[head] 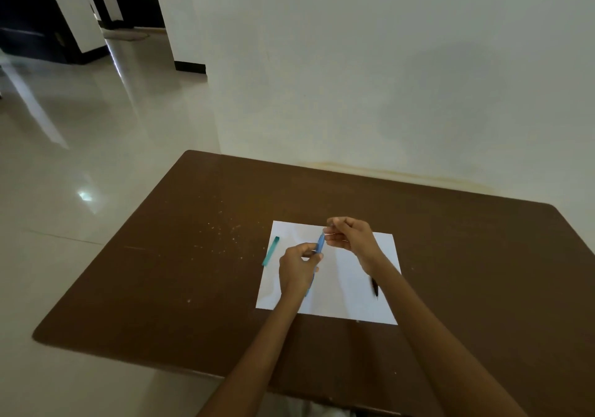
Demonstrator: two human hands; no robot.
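Note:
Both hands work above a white sheet of paper lying on a brown table. My left hand grips the lower part of a blue pen, which points up and to the right. My right hand pinches the pen's upper end with curled fingers; what exactly sits between those fingertips is too small to tell. A teal pen cap lies at the paper's left edge. A dark pen-like piece lies on the paper under my right forearm.
The table stands against a pale wall at the back. Pale specks are scattered over the table's left half. Glossy floor spreads to the left, with a doorway far back left.

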